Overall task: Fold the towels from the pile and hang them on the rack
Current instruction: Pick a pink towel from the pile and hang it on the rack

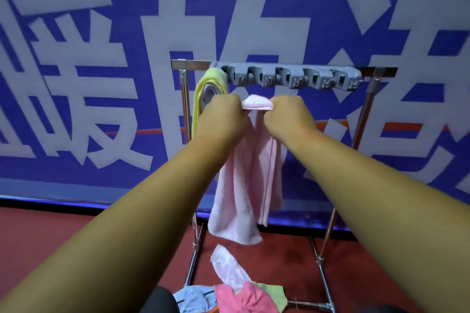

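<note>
Pink towel, yellow towel: one each

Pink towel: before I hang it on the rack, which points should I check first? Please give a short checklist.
1. Grip: left hand and right hand both pinch the pink towel at its top fold: ok.
2. Even fold: its lower edges hang at different heights: not ok.
3. Free place: the grey clips right of the yellow towel hold nothing: ok.
4. Towel on the rack: held below the clips, not yet hung: not ok.
5. Rack steady: cannot tell.
</note>
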A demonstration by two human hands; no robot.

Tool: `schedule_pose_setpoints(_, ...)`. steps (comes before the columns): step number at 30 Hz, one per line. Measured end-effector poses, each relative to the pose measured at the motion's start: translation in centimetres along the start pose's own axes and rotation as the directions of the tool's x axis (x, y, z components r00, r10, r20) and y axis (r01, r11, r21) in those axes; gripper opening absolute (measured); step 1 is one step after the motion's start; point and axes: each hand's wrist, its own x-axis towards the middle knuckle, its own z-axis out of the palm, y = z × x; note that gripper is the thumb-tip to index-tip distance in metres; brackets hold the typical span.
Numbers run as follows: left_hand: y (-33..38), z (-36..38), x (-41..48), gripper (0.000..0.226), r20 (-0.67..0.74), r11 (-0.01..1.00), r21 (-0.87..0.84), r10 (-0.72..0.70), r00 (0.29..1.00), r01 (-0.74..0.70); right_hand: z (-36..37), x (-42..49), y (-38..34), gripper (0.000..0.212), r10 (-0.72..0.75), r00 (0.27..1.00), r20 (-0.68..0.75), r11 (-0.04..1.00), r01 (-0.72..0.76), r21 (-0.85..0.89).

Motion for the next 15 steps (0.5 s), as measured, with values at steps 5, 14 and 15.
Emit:
schedule_pose_setpoints(5, 0.1, -1.0, 5.5, 0.019, -0.075, 0.996, 0.089, -0.001, 0.997, 0.008, -1.6, 3.8, -1.4, 0.026, -0.051, 0.998, -0.043, 0.997, 0.048, -0.068)
schedule_pose_setpoints(14, 2.0, -2.9, 12.7, 0.038, 0.092, 0.984, 0.146, -0.116, 0.989, 0.102, -1.0, 8.9, -2.4, 0.025, -0.071, 0.987, -0.146, 0.991, 0.053, -0.125)
schedule_pose_setpoints(15, 2.0, -2.7, 12.8, 0.039, 0.104, 0.983, 0.150, -0.127, 0.986, 0.110, -0.8, 9.1, -2.4, 0.026, -0.076, 0.987, -0.140, 0.989, 0.057, -0.134)
